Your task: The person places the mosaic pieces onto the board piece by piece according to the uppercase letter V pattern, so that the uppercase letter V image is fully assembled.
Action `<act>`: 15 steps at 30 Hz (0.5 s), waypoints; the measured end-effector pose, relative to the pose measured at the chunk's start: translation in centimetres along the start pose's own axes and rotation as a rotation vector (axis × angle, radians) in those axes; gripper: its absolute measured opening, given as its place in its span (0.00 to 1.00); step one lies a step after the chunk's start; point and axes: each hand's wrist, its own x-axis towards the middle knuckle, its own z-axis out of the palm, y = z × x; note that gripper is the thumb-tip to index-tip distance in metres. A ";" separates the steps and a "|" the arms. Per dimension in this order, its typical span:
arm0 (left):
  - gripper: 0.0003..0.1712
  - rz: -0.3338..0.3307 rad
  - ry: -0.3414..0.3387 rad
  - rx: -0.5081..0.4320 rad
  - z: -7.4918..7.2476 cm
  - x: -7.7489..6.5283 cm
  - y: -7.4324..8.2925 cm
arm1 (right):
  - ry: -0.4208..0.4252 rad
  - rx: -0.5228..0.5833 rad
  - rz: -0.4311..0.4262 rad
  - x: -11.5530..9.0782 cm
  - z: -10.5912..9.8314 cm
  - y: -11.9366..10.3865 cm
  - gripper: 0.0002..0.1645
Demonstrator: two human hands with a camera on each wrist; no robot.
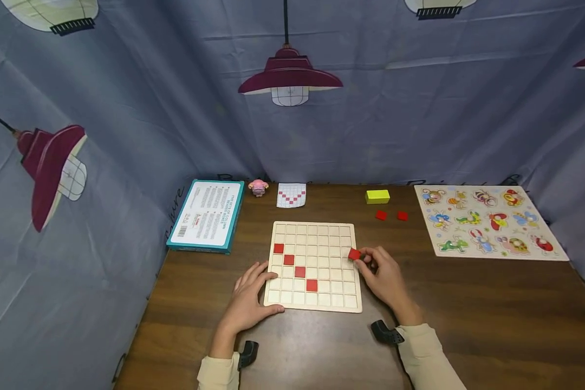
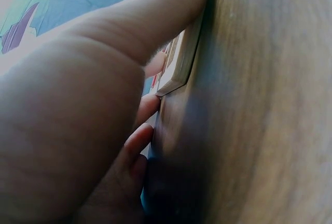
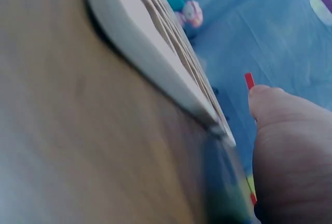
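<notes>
A square wooden grid board [image 1: 317, 226] lies on the table, with several red tiles set in a diagonal on its left half, one being the lowest red tile [image 1: 312, 285]. My left hand [image 1: 247, 300] rests at the board's lower left corner, fingers along the left side and thumb at the near edge. Between thumb and fingers my right hand [image 1: 384, 275] pinches a red square tile [image 1: 353, 254], above the board's right edge. In the right wrist view the pinched red tile [image 3: 249, 81] sticks out past the thumb, apart from the board [image 3: 150, 58].
Two loose red tiles [image 1: 381, 215] lie near a yellow block [image 1: 377, 196]. A pattern card [image 1: 291, 195] and a small pink figure [image 1: 258, 187] stand at the back, beside a teal-edged box [image 1: 206, 216]. An insect puzzle board [image 1: 487, 219] lies at right.
</notes>
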 end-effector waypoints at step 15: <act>0.45 -0.005 0.000 -0.006 -0.3 0.1 0.2 | -0.172 -0.015 -0.201 -0.8 2.2 -3.5 0.15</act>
